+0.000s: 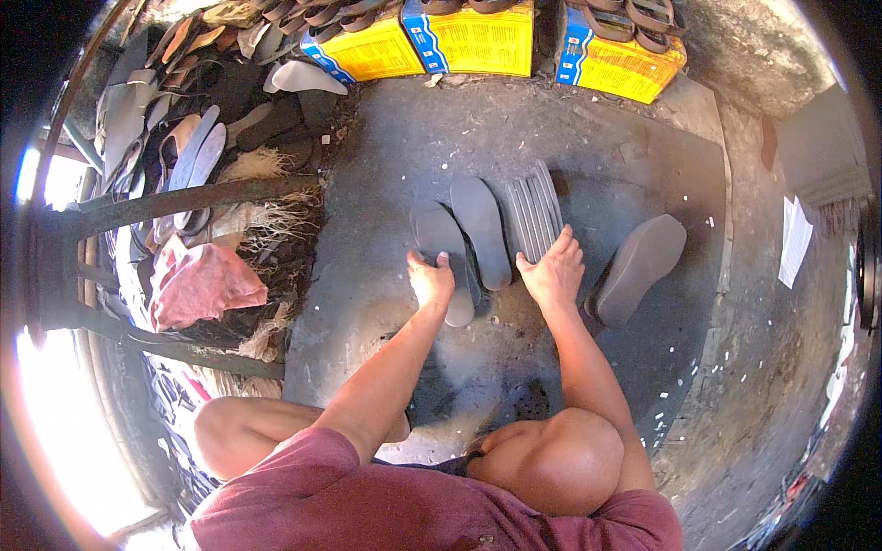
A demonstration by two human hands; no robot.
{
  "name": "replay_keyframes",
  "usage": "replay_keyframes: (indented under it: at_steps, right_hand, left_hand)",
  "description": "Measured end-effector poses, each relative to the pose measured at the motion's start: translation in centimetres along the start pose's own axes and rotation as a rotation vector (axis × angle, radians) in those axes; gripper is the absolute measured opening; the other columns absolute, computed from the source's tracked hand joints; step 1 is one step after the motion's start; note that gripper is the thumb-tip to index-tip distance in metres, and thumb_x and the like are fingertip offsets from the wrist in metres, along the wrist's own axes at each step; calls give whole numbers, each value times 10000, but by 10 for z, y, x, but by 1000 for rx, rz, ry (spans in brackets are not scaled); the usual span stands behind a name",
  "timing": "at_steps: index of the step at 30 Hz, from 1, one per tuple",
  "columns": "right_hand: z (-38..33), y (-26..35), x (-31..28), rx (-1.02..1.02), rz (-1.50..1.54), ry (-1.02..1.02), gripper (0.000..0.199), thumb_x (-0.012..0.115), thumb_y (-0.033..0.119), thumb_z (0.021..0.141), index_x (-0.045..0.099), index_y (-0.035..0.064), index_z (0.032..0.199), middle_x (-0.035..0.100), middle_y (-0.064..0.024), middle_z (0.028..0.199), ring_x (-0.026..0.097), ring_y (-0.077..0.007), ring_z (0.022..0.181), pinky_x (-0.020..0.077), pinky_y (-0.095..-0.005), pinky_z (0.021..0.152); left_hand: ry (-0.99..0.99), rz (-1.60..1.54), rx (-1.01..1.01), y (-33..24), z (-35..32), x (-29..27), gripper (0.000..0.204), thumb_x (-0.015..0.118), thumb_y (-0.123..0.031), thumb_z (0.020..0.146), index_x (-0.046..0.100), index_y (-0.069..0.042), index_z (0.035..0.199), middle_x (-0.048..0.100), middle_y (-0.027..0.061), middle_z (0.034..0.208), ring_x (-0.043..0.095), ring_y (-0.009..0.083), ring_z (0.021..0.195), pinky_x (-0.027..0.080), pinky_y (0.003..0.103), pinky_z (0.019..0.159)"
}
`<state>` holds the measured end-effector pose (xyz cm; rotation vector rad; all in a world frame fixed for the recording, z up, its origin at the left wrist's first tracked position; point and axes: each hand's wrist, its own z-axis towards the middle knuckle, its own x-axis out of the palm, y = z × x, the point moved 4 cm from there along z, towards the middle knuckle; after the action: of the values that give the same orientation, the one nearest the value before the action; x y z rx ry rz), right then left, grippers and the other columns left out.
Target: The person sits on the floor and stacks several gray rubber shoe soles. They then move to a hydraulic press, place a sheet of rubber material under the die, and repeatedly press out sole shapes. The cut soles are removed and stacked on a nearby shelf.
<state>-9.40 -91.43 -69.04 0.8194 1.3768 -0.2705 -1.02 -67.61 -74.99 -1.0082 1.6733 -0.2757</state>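
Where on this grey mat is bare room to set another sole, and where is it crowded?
Bare: the mat between the yellow boxes and the soles; also beyond the lone sole. Crowded: around both hands, left hand, right hand, by the upright stack.

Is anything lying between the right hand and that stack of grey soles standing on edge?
Nothing visible does. The right hand already rests its fingertips against the stack of soles, while the left hand presses a flat grey sole beside it.
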Motion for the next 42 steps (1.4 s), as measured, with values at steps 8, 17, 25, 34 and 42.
replay_keyframes:
  at_steps: [8,17,25,34,42]
  right_hand:
    - [-9,-15,7,27,140,-19,1025,883,463,732,370,-56,1451,568,-243,1292,574,-414,1189,503,-514,975]
    - [-17,-7,3,174,282,23,1040,887,391,728,331,-56,1484,522,-276,1368,505,-443,1305,443,-541,1069]
    - [-21,-28,12,41,588,151,941,807,522,845,404,-81,1444,527,-307,1363,511,-454,1299,421,-544,1094]
    - [-5,-24,11,-60,554,210,862,770,491,887,433,-34,1482,542,-294,1397,553,-447,1278,442,-515,1076]
    - [-44,-13,-49,-229,772,133,920,931,311,749,405,-27,1424,559,-261,1359,572,-451,1261,484,-500,1050]
  left_hand:
    - [10,296,103,-16,-20,4,1278,936,-195,658,100,-162,1624,330,261,1538,393,461,1388,384,543,1163]
    - [78,236,115,-96,-39,62,1095,857,-198,667,227,-259,1560,361,224,1516,393,469,1377,401,634,1092]
    - [787,-548,225,-79,-58,38,1103,884,-377,800,190,-69,1599,424,288,1464,480,406,1340,479,515,1072]
    - [563,127,650,-70,-54,24,1115,864,-531,794,275,30,1556,425,273,1463,430,405,1391,404,507,1151]
    - [494,-88,876,-93,-88,-30,1014,965,-159,706,308,-7,1463,477,225,1371,538,368,1294,498,457,1060]
